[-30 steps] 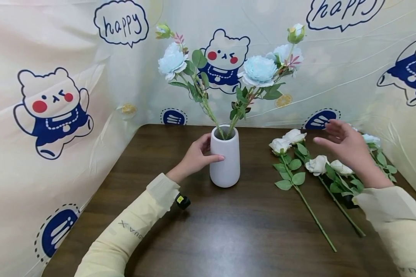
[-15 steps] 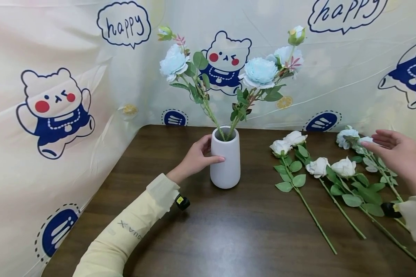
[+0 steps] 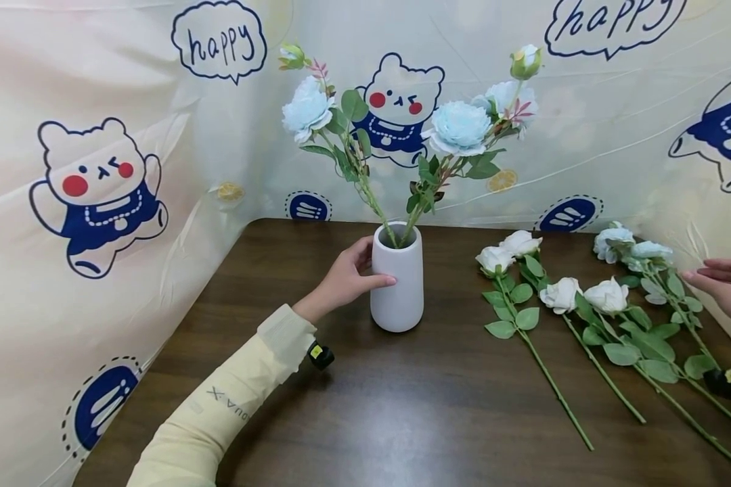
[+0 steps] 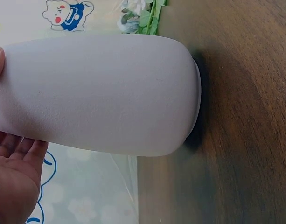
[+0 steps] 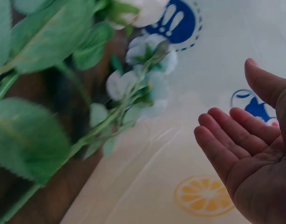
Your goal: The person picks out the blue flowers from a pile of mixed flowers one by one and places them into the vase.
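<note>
A white vase (image 3: 397, 291) stands upright on the brown table, two blue peony stems (image 3: 460, 127) leaning apart in its mouth. My left hand (image 3: 345, 281) holds the vase from its left side, thumb across the front and fingers behind. In the left wrist view the thumb and fingers of that hand (image 4: 14, 182) lie on opposite sides of the vase (image 4: 101, 93). At the far right my right hand (image 3: 727, 287), partly out of frame, hovers beside a blue flower stem (image 3: 650, 251). The right wrist view shows this hand (image 5: 254, 158) with fingers extended, apart from the flowers (image 5: 152, 88).
White rose stems (image 3: 560, 295) lie on the table's right side, their blooms toward the back. Another white rose (image 3: 495, 260) lies nearer the vase. A printed cloth (image 3: 219, 149) hangs behind and at both sides of the table (image 3: 365, 406).
My right hand has moved right, from above the white roses past the blue flowers to the frame's edge. The left hand keeps its hold on the vase.
</note>
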The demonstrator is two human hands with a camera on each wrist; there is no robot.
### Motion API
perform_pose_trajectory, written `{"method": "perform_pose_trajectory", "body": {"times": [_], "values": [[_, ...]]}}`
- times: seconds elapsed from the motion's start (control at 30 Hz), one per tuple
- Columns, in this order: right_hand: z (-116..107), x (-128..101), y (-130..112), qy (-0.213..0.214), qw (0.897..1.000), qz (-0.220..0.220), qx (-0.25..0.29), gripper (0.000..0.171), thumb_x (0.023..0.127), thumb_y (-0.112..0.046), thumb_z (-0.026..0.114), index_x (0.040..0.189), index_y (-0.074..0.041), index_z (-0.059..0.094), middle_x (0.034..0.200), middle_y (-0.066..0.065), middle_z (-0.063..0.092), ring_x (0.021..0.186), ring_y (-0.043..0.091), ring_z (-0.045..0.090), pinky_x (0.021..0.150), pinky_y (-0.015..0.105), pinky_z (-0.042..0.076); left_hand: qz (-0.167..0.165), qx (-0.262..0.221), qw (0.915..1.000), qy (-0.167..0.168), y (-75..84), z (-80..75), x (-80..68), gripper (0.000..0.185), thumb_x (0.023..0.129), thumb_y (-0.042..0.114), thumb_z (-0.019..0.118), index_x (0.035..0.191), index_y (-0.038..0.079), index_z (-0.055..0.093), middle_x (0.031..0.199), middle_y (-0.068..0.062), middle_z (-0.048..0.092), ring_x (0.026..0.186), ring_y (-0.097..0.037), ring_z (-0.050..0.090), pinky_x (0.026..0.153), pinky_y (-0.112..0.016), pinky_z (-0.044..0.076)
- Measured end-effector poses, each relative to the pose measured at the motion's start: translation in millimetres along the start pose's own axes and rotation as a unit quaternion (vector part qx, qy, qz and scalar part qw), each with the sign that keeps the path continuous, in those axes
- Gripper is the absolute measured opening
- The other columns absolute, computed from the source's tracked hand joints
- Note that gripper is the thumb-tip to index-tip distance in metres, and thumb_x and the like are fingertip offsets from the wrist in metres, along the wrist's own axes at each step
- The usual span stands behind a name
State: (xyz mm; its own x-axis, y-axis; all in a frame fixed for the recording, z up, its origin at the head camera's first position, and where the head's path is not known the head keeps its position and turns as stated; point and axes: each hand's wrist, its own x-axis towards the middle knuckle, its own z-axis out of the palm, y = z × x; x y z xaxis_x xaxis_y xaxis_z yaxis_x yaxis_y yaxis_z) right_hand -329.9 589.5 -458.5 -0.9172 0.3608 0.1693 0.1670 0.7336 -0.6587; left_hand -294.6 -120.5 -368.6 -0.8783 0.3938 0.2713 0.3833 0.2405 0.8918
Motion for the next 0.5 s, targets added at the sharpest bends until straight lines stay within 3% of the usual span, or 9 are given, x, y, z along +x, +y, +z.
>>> {"method": "perform_pose_trajectory", "body": {"times": [0.03,0.07,0.17,0.23,0.27,0.37,0.5], "values": [[1,4,10,-0.001,1.0,-0.003,0.001,0.077,0.089,-0.05,0.063,0.149,-0.009,0.036,0.102,-0.011,0.053,0.079,-0.014,0.036,0.059,0.016,0.036,0.002,0.0,1.0,0.0,-0.2,-0.2,0.0,0.07,0.082,0.02,0.08,0.142,0.012,0.044,0.134,-0.005,0.054,0.118,-0.021,0.055,0.099,-0.04,0.046],[2,6,16,-0.003,1.0,-0.001,-0.003,0.079,0.09,-0.049,0.062,0.148,-0.004,0.035,0.106,-0.001,0.056,0.08,-0.014,0.036,0.06,0.017,0.035,0.004,0.0,1.0,0.001,0.1,-0.4,0.0,0.07,0.082,0.02,0.08,0.141,0.012,0.044,0.133,-0.005,0.054,0.118,-0.021,0.056,0.098,-0.04,0.046],[3,4,21,-0.006,1.0,0.012,-0.021,0.078,0.091,-0.047,0.06,0.145,0.004,0.035,0.112,0.009,0.06,0.078,-0.008,0.038,0.06,0.019,0.035,0.006,-0.002,1.0,-0.001,0.6,-1.0,0.0,0.07,0.082,0.021,0.08,0.141,0.012,0.044,0.133,-0.005,0.054,0.118,-0.021,0.056,0.098,-0.04,0.046],[3,0,18,-0.008,0.999,0.021,-0.033,0.082,0.092,-0.048,0.058,0.143,0.011,0.033,0.123,0.027,0.053,0.081,0.006,0.047,0.063,0.027,0.038,0.004,-0.003,1.0,-0.002,0.7,-1.4,0.1,0.07,0.082,0.02,0.08,0.141,0.012,0.044,0.133,-0.005,0.054,0.118,-0.021,0.056,0.098,-0.04,0.047],[3,-1,19,-0.011,0.999,0.026,-0.037,0.083,0.092,-0.049,0.057,0.142,0.013,0.032,0.13,0.038,0.043,0.085,0.018,0.051,0.066,0.034,0.041,0.003,-0.004,1.0,-0.003,0.9,-1.7,0.1,0.07,0.082,0.02,0.08,0.141,0.011,0.044,0.133,-0.005,0.054,0.118,-0.022,0.056,0.098,-0.04,0.047],[3,-4,20,-0.023,0.998,0.031,-0.044,0.083,0.094,-0.048,0.054,0.14,0.017,0.031,0.132,0.041,0.039,0.103,0.05,0.046,0.075,0.055,0.043,-0.003,-0.004,1.0,-0.005,0.8,-2.1,0.3,0.07,0.082,0.018,0.08,0.142,0.011,0.043,0.134,-0.007,0.053,0.118,-0.023,0.055,0.099,-0.041,0.046],[1,-9,24,-0.057,0.995,0.052,-0.068,0.086,0.095,-0.051,0.049,0.14,0.019,0.028,0.135,0.045,0.03,0.118,0.062,0.032,0.085,0.069,0.035,-0.014,-0.004,0.9999,-0.007,1.8,-1.8,1.6,0.071,0.083,0.014,0.079,0.143,0.009,0.042,0.136,-0.009,0.052,0.121,-0.025,0.054,0.1,-0.04,0.045]]}}
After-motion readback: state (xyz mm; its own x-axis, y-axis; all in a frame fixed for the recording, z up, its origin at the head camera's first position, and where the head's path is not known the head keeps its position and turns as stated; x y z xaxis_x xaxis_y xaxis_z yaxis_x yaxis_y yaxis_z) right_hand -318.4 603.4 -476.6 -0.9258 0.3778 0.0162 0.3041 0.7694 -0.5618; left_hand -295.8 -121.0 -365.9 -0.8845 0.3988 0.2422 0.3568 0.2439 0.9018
